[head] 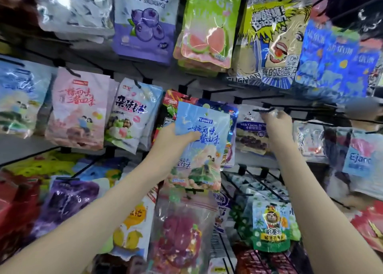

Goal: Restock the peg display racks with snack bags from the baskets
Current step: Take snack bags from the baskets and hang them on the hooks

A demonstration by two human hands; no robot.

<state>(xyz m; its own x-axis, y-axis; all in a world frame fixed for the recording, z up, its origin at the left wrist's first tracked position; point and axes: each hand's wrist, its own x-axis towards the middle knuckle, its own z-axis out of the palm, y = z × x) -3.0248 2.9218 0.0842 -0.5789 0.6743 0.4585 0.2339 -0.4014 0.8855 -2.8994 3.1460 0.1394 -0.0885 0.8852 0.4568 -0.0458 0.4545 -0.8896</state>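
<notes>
Peg display racks (267, 185) of black wire are filling the whole view, hung with rows of bright foil pouches. A pale-blue glossy plastic snack bag (202, 141) is hanging free of them at centre, in front of the middle row. Its long axis is running roughly 12 to 6 o'clock, the foot leaning slightly toward 5. The left hand (176, 137) is gripping it at its left edge, thumb wrapped over the front and fingers behind, so the header with the hang hole is lying at 12 to 1 o'clock from the grip. The right hand (276, 126) is nearer the target. Its fingertips are bunching at the tip of a thin black wire peg (264, 109), which is sitting at about 2 o'clock from the bag's header, well apart from it. I judge the bag needs carrying up and right to meet that tip. Whether those fingers are pinching the peg itself or the clear top of the white milk-cocoa pouch (251, 134) is blurred. The hole is hard to make out, and the baskets are out of view.
</notes>
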